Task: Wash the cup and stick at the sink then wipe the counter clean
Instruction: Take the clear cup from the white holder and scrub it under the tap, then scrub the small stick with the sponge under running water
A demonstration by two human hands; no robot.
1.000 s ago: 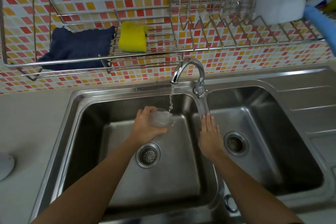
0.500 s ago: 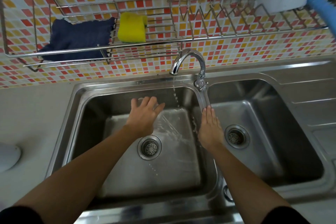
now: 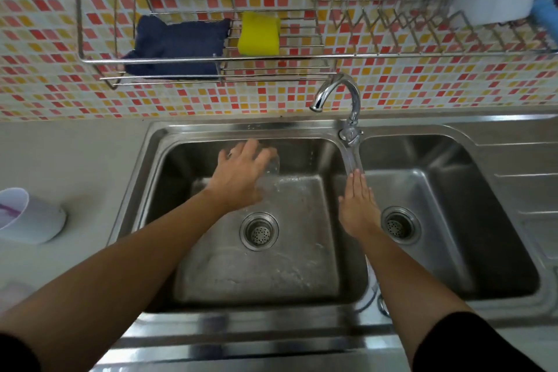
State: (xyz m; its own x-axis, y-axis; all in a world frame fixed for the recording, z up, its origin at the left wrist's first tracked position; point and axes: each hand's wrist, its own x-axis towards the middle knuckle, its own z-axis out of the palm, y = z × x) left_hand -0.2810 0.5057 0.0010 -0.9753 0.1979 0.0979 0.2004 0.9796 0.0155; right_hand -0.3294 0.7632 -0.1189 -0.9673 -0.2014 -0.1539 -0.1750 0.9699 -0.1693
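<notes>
Head view: a clear cup is held tipped in the left basin, gripped from above by the left hand, mouth toward 3 o'clock. Right hand, flat and empty, is rested on the sink divider; stick isn't seen.

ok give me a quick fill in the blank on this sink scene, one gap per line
1. The left hand holds a clear cup over the ____ basin of the sink.
2. The right hand rests flat on the ____ between the two basins.
3. On the rack, the yellow sponge lies to the right of a dark ____ cloth.
4. The tap spout points toward the ____ basin.

Missing words: left; divider; blue; left
</notes>
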